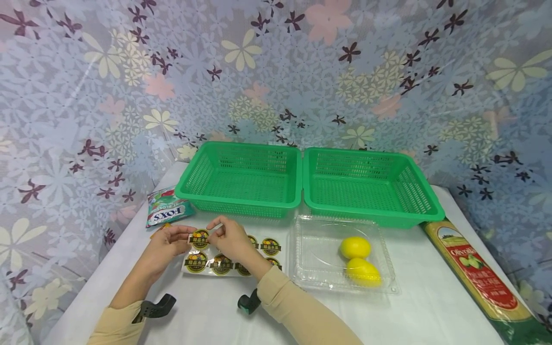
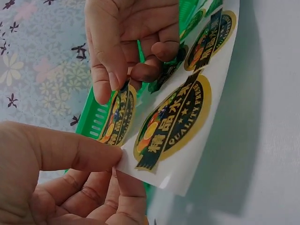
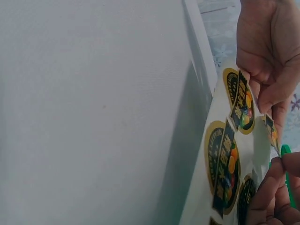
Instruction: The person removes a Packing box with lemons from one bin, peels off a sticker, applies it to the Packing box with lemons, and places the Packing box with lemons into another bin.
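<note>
A white sheet of round black-and-gold fruit stickers point(image 1: 222, 264) is tilted up off the table at the left. Thumb and fingers of my left hand point(image 1: 166, 244) pinch its left edge, also seen with the left hand point(image 2: 70, 159) in the left wrist view. My right hand point(image 1: 233, 239) pinches the edge of one corner sticker point(image 2: 121, 115), which stands partly lifted from the sheet. In the right wrist view, fingertips of the right hand point(image 3: 269, 197) hold that sticker point(image 3: 271, 131) by its end.
Two green baskets point(image 1: 302, 191) stand side by side behind. A clear plastic box point(image 1: 316, 258) with two lemons point(image 1: 355, 247) sits right of the sheet. A FOX'S candy bag point(image 1: 170, 208) lies back left, an Olivoilà pasta pack point(image 1: 478, 273) far right.
</note>
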Action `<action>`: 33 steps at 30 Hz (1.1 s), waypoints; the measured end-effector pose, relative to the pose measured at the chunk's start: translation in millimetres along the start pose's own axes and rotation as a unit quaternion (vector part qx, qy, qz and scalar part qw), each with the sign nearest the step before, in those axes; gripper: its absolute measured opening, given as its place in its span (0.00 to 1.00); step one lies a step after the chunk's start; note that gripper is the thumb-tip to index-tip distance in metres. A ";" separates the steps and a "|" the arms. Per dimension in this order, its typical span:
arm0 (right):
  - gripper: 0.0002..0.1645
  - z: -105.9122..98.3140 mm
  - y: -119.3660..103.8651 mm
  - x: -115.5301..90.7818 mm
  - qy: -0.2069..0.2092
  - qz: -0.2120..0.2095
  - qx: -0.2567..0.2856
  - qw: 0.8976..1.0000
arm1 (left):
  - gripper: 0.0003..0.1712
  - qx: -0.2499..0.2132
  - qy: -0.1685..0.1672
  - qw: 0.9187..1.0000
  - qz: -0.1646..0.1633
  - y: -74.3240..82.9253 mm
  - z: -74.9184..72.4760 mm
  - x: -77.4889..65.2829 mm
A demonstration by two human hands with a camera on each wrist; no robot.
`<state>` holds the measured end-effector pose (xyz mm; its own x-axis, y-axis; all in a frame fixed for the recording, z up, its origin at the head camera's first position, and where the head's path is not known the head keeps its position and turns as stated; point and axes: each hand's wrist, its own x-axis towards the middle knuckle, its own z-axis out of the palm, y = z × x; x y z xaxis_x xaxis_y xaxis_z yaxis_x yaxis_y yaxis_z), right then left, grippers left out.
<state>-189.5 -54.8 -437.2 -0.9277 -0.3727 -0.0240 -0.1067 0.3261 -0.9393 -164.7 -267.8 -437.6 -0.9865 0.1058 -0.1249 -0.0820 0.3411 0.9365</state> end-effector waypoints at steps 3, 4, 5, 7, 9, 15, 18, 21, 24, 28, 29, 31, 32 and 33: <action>0.10 -0.9 0.1 -0.6 0.002 0.001 0.001 1.000 | 0.28 -0.001 -0.003 1.000 -0.006 1.0 0.3 0.7; 0.09 -1.0 0.1 -0.8 0.004 0.001 0.002 1.000 | 0.28 -0.001 -0.003 1.000 -0.007 1.4 0.5 0.9; 0.09 -1.2 -0.2 -1.0 0.006 0.001 0.003 1.000 | 0.28 -0.002 -0.003 1.000 -0.008 1.9 0.7 1.0; 0.08 -1.8 -0.5 -1.3 0.010 0.001 0.004 1.000 | 0.27 -0.004 -0.002 1.000 -0.010 2.8 1.1 1.2; 0.08 -2.5 -0.8 -1.4 0.014 0.000 0.004 1.000 | 0.26 -0.004 -0.003 1.000 -0.011 3.4 1.3 1.4; 0.08 -7.8 -2.6 -4.8 0.013 0.004 -0.006 1.000 | 0.26 -0.009 -0.006 1.000 -0.006 2.3 0.8 3.2; 0.09 -10.5 -4.0 -6.2 0.010 -0.002 -0.008 1.000 | 0.27 -0.009 -0.005 1.000 -0.003 0.0 0.0 4.4; 0.09 -12.4 -6.5 -6.8 0.008 -0.013 -0.006 1.000 | 0.27 0.001 -0.001 1.000 -0.008 -2.4 -0.7 5.2; 0.09 -14.2 -10.5 -8.0 0.008 -0.021 -0.006 1.000 | 0.28 0.010 0.005 1.000 -0.020 -3.2 -0.8 5.3; 0.09 -16.8 -16.3 -10.9 0.010 -0.025 -0.002 1.000 | 0.29 0.019 0.009 0.999 -0.028 -3.2 -1.1 5.4; 0.09 -17.5 -17.5 -11.8 0.011 -0.026 -0.001 1.000 | 0.29 0.021 0.010 0.999 -0.028 -3.3 -1.3 5.5; 0.09 -19.0 -20.3 -14.2 0.011 -0.030 0.001 1.000 | 0.28 0.026 0.011 0.999 -0.027 -3.1 -1.3 5.2; 0.09 -19.9 -21.9 -15.4 0.011 -0.032 0.002 0.999 | 0.28 0.029 0.011 0.999 -0.026 -2.9 -1.4 5.1; 0.09 -20.7 -23.5 -16.9 0.010 -0.033 0.002 0.999 | 0.28 0.031 0.012 0.999 -0.026 -2.9 -1.2 5.0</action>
<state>-178.7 -38.2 -407.6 -0.9257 -0.3755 0.0458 -0.1671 0.2971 -0.9401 -169.5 -269.4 -440.5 -0.9844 0.0633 -0.1641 -0.1253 0.4023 0.9069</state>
